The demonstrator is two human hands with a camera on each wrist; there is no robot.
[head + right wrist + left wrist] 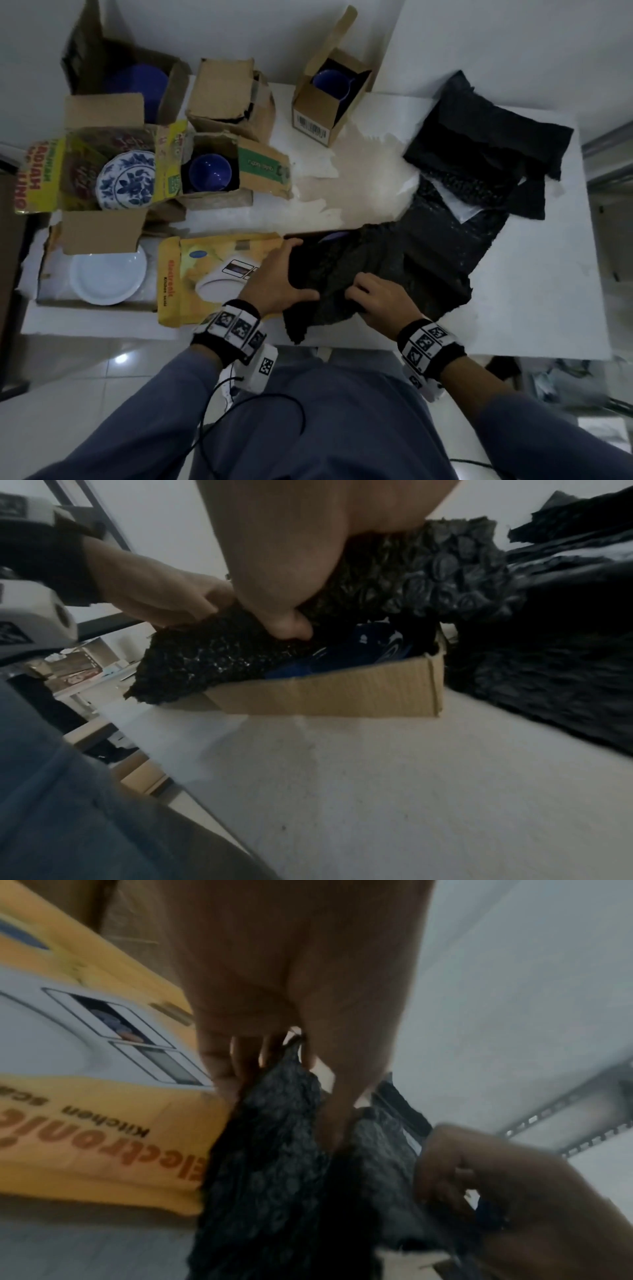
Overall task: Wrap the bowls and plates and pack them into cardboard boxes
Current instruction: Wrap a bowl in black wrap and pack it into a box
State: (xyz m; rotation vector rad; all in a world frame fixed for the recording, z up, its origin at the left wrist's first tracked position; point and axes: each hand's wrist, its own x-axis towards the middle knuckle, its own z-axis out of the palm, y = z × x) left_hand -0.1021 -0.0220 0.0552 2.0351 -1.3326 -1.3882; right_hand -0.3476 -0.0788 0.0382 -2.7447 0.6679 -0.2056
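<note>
Fingers (291,245) of our left hand (274,277) curl over black bubble wrap (342,270), steadying it above the shallow cardboard box (342,696). Our right hand (380,301) pinches its near fold, probably tucking padding around the blue dish (369,647), which 1 view shows.

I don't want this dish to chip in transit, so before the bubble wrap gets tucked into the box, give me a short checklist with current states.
1. Both hands on the black bubble wrap: ok; left hand and right hand grip it.
2. Blue dish sits inside the cardboard box: ok.
3. Dish fully covered: not ok; blue shows under the wrap's lifted edge.
4. Padding beneath the dish: cannot tell.
5. Box flat on the white table: ok.
6. Spare wrap available nearby: ok.
</note>
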